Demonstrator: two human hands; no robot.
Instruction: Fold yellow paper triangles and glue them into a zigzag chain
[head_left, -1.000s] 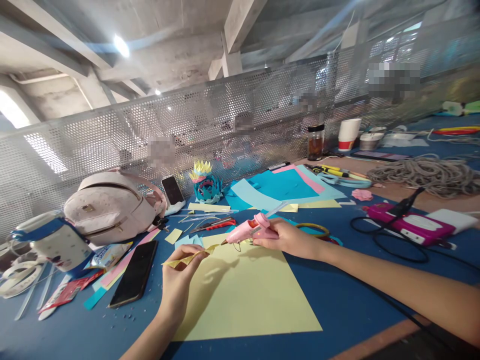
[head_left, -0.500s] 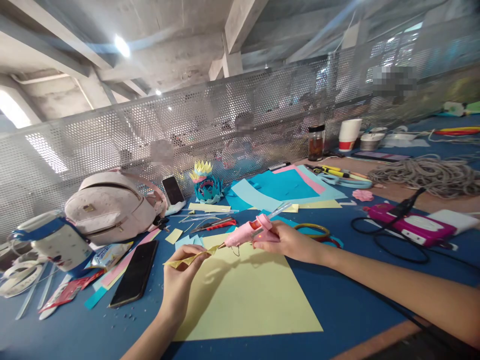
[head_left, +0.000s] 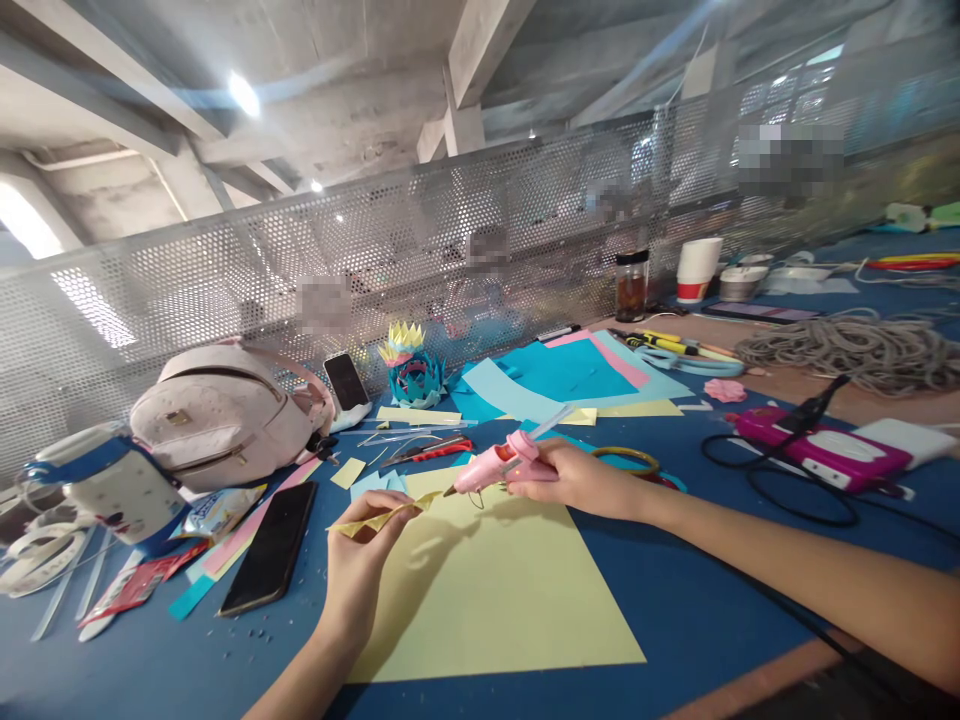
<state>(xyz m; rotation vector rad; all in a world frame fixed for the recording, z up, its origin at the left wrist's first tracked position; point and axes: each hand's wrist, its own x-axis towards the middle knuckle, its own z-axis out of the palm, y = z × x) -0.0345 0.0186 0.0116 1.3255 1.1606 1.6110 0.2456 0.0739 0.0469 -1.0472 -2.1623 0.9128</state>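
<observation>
Glue gun (head_left: 486, 469), gripped in the right hand (head_left: 576, 476) over the yellow sheet (head_left: 495, 600), has eased slightly back from the strip (head_left: 375, 521) pinched in the left hand (head_left: 361, 565), so contact seems broken

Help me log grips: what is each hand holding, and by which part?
The right hand holds the pink glue gun by its handle; the left hand pinches the folded yellow paper near its right end.
</observation>
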